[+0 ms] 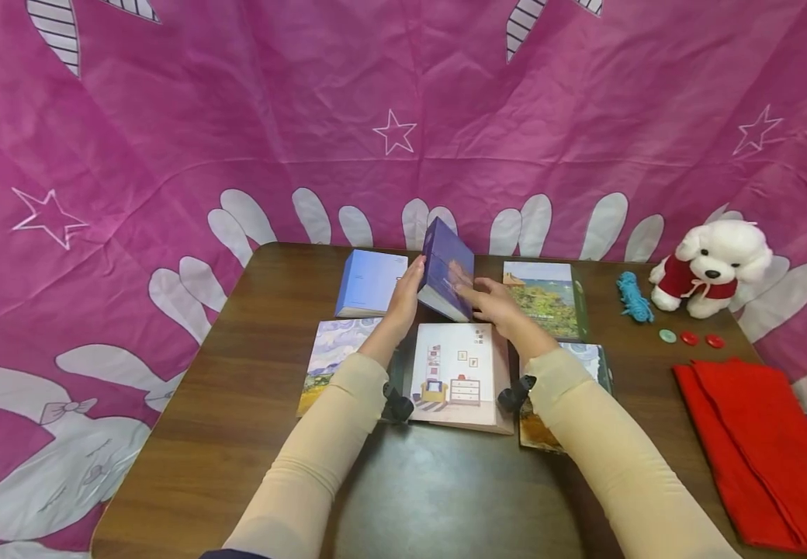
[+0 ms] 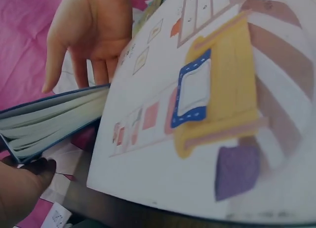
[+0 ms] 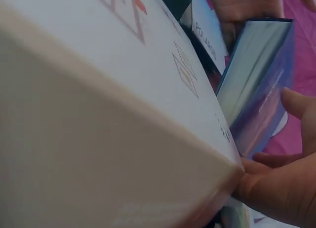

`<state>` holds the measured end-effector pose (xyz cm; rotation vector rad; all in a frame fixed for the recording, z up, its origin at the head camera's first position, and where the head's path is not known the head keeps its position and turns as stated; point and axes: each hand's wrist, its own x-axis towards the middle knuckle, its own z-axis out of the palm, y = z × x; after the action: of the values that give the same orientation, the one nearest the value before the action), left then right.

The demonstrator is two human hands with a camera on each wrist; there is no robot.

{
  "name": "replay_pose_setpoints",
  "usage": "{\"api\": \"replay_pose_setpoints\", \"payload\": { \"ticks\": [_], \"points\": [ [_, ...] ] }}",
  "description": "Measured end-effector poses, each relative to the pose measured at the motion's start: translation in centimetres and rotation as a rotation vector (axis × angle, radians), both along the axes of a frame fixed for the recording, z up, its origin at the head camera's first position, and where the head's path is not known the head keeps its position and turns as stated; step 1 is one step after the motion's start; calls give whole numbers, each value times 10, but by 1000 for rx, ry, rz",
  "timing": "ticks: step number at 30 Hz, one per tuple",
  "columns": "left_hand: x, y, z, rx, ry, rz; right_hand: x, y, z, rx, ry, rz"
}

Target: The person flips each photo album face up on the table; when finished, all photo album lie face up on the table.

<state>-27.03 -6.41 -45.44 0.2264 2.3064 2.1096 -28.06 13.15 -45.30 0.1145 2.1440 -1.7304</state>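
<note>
A dark blue-purple album (image 1: 451,268) stands tilted between both hands, beyond a white album (image 1: 454,373) with a drawn armchair and dresser on its cover. My left hand (image 1: 405,299) holds the tilted album along its spine side; in the left wrist view its fingers (image 2: 37,171) are at the lower corner. My right hand (image 1: 497,303) has its fingers spread against the front cover. The right wrist view shows the page edges of this dark album (image 3: 254,65), with the right thumb (image 3: 295,102) at its cover.
Around them lie a light-blue album (image 1: 375,281), landscape-covered albums at left (image 1: 337,349) and right (image 1: 539,299), and another painted album (image 1: 539,427). Farther right are blue yarn (image 1: 632,296), a white plush dog (image 1: 711,264), several buttons (image 1: 688,338) and a red cloth (image 1: 760,450).
</note>
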Motion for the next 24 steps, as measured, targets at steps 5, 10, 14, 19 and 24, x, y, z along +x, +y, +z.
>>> {"api": "replay_pose_setpoints", "payload": {
  "ticks": [5, 10, 14, 19, 24],
  "points": [
    [0, 4, -7, -9, -69, -17, 6, 10, 2, 44, 1, -1],
    [0, 9, -11, -7, -137, -47, 9, 16, 4, 175, 62, 18],
    [1, 9, -14, -46, -219, -51, 13, 17, 5, 228, 85, 36],
    [1, 5, -16, -118, -252, -30, 17, 15, 6, 285, 99, 35],
    [0, 0, -11, -213, -188, 3, 18, 18, 6, 263, 107, 20]
  ]
}}
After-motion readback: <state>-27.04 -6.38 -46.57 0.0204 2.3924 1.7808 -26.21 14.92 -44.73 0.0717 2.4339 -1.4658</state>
